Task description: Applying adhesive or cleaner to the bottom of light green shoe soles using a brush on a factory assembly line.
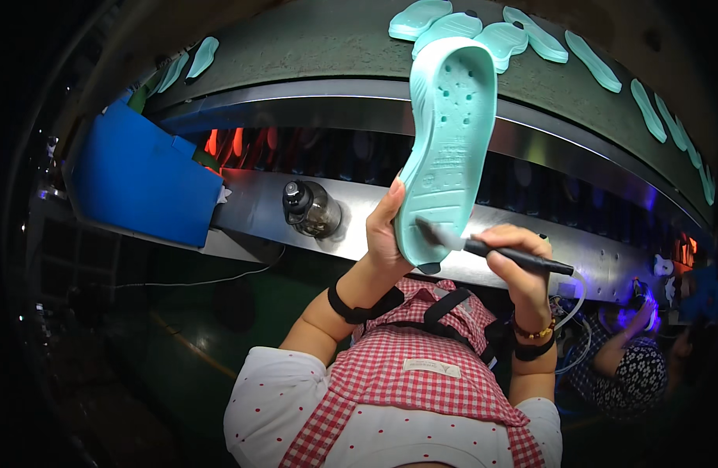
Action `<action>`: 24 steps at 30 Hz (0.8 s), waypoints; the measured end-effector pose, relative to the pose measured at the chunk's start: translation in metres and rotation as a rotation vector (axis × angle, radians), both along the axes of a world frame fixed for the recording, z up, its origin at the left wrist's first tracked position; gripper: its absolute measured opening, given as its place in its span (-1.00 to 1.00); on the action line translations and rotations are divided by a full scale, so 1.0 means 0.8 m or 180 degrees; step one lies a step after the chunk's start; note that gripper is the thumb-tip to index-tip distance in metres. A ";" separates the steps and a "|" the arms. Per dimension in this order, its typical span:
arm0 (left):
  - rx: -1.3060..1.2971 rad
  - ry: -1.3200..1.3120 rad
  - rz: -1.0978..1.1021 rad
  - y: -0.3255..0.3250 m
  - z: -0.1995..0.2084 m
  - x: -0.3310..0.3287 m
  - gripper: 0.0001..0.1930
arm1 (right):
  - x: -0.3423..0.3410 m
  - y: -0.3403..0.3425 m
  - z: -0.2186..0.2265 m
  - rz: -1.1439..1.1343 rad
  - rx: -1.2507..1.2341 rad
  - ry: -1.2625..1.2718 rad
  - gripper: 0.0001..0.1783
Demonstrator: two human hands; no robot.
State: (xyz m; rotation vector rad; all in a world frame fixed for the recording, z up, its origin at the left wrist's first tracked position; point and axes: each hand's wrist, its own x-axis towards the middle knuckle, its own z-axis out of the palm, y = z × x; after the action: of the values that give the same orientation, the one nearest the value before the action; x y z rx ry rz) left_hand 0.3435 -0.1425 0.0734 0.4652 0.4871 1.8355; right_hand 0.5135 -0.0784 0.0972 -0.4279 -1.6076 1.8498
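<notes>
— Sole (451, 148), mint green, where is it?
— Held upright above the steel counter (273, 204), its heel end in the left hand (385, 232), whose grip is clenched around the edge.
— And the right hand (517, 261)?
— Its grip is clasped on a dark-handled brush (492, 249); the bristles touch the sole's heel.
— Anything nearby?
— More mint soles (523, 35) lie on the conveyor behind; a small jar (311, 209) stands beside a blue box (144, 178).
</notes>
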 end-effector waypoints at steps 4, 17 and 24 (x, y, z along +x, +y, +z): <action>0.0450 -0.0435 -0.0520 -0.002 -0.001 -0.006 -0.48 | -0.004 0.003 0.006 0.0700 0.1072 0.0092 -0.79; 0.0228 -0.0012 -0.0402 -0.013 0.010 -0.015 -0.50 | 0.011 0.007 0.012 0.0639 0.1924 -0.0065 -0.79; -0.0286 0.0169 -0.1246 -0.021 0.020 -0.018 -0.55 | 0.020 0.009 0.028 0.0824 0.2696 -0.0110 -0.81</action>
State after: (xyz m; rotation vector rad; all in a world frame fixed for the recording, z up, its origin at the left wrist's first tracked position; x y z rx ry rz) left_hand 0.3292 -0.1596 0.0894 0.5098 0.4752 1.4229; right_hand 0.5293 -0.0715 0.1200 0.1337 -2.3507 1.1464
